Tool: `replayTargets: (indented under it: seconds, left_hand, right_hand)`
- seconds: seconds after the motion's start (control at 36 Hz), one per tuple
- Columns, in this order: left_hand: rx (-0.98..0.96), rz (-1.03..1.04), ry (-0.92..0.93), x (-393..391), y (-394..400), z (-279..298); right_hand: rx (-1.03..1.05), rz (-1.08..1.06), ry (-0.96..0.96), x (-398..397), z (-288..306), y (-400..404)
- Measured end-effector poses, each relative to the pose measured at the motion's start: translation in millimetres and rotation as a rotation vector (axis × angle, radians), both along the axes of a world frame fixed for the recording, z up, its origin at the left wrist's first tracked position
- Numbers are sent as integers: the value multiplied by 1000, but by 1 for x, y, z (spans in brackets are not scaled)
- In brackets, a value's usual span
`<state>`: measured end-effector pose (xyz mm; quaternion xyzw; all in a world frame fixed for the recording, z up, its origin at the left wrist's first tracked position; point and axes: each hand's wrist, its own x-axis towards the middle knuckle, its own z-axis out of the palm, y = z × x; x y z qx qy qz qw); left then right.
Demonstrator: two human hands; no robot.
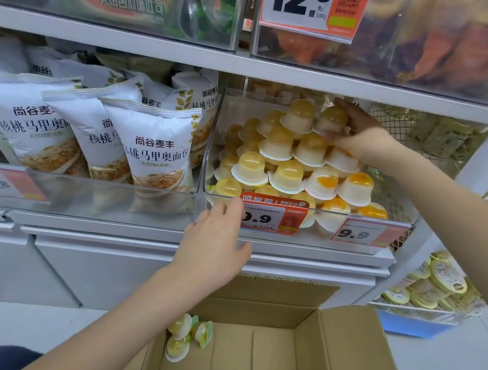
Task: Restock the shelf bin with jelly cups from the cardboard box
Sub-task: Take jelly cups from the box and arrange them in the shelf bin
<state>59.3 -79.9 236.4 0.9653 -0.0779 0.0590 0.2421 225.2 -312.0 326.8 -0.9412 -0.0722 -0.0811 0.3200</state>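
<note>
Three jelly cups (185,335) are lying in the cardboard box (324,356) below me. I am resting my left hand (216,242), fingers spread, against the shelf bin (314,242), while my right hand (357,136) is gripping one cup (334,119) atop the bin's pile.

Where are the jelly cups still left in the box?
Head view: leftover jelly cups lie in the cardboard box's left corner, beside the left forearm.
</note>
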Motion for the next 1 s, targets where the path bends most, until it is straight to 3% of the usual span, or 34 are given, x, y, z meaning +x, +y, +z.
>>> replayTargets:
  seconds: [0.22, 0.39, 0.5, 0.75, 0.83, 1.0]
  left_hand:
    - [70, -38, 14, -10, 6, -13]
    - [193, -169, 187, -28, 5, -50]
    - [269, -252, 425, -41, -2, -108]
    - [442, -498, 772, -86, -32, -243]
    - [396, -518, 871, -96, -51, -276]
    - [387, -559, 971, -106, -86, -334]
  right_hand:
    - [-27, -23, -147, -52, -3, -9]
    - [-78, 176, -321, -156, -55, -33]
    - [-166, 302, -93, -207, -122, -38]
    - [-637, 567, 828, -246, -292, -40]
    - [-705, 575, 967, -253, -336, -38]
    - [-935, 682, 1036, -257, -397, -28]
